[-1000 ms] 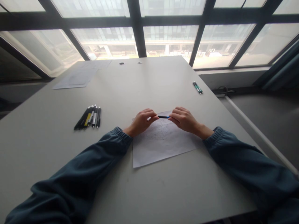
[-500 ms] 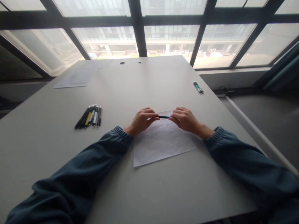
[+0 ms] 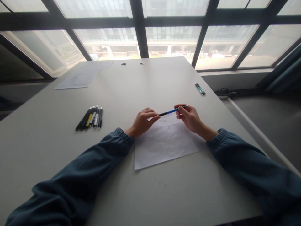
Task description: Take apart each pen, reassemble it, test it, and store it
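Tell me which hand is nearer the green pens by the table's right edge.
Right. The right hand, gripping the blue pen, is left of the green pens, closer to the person; the left hand, at that pen's tip, lies farther left.

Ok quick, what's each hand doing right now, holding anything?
Left hand: curled, fingertips at the dark end of the blue pen; grip cannot be told.
Right hand: closed on the blue pen.

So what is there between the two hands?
A blue pen: the right hand holds one end, and its dark tip reaches the left hand. Under it lies a sheet of paper. The head view shows this.
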Demonstrator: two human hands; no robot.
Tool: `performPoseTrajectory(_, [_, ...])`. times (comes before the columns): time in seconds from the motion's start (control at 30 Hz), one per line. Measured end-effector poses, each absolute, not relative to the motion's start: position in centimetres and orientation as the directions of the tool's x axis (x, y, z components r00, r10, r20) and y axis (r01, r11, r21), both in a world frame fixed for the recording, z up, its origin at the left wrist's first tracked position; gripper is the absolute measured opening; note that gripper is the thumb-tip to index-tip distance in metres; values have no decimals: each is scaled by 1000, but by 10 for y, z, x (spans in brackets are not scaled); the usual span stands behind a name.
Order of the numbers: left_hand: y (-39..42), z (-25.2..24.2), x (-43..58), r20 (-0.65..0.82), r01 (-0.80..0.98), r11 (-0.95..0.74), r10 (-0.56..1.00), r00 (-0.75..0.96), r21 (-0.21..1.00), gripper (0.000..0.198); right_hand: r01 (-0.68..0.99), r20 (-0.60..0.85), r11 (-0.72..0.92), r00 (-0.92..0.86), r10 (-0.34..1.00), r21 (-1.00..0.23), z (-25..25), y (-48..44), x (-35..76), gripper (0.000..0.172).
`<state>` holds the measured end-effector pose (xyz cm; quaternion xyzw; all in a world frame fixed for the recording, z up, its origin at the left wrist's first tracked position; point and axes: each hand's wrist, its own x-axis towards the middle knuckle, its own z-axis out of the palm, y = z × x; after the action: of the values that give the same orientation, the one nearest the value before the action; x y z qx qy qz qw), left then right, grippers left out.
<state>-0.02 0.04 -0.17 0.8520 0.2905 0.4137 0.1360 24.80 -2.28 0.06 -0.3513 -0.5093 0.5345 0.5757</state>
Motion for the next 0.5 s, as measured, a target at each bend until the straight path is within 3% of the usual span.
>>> performPoseTrajectory(0.17, [-1, -3, 0, 520, 336, -776, 614, 593, 533, 37, -492, 90, 64, -29, 996, -868, -1, -15, 252, 32])
performPoseTrajectory(0.3, [-1, -3, 0, 473, 419, -706, 700, 535, 571, 44, -682, 6, -94, -143, 990, -725, 6, -15, 258, 27])
performPoseTrajectory(0.5, [-3, -4, 1, 416, 475, -669, 736, 535, 572, 40, -798, -23, -237, -270, 963, -555, 14, -20, 263, 41])
